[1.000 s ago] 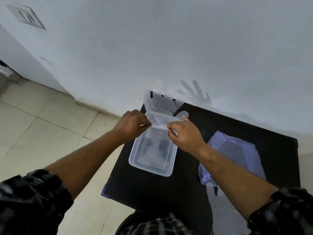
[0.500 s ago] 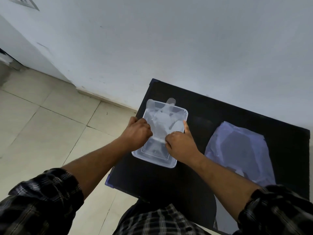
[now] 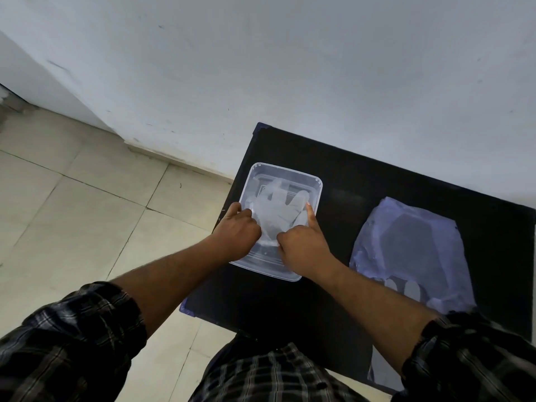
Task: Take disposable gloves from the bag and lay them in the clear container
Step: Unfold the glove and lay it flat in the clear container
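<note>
A clear rectangular container (image 3: 290, 173) sits at the left of a black table (image 3: 362, 181). A translucent disposable glove (image 3: 275, 210) lies flat inside it, fingers pointing away from me. My left hand (image 3: 236, 232) rests on the glove's cuff at the container's left side, fingers curled onto it. My right hand (image 3: 304, 245) presses the cuff too, its index finger stretched along the glove's right edge. The translucent bluish bag (image 3: 412, 245) lies to the right, with several glove fingers showing at its near opening.
The table stands against a white wall (image 3: 290, 68). Beige floor tiles (image 3: 72, 213) lie to the left, below the table's left edge. My checked sleeves and shirt fill the bottom of the view.
The glove, held up by both hands above the container a second ago, came down and now lies flat inside it. Both hands have sunk into the container with it.
</note>
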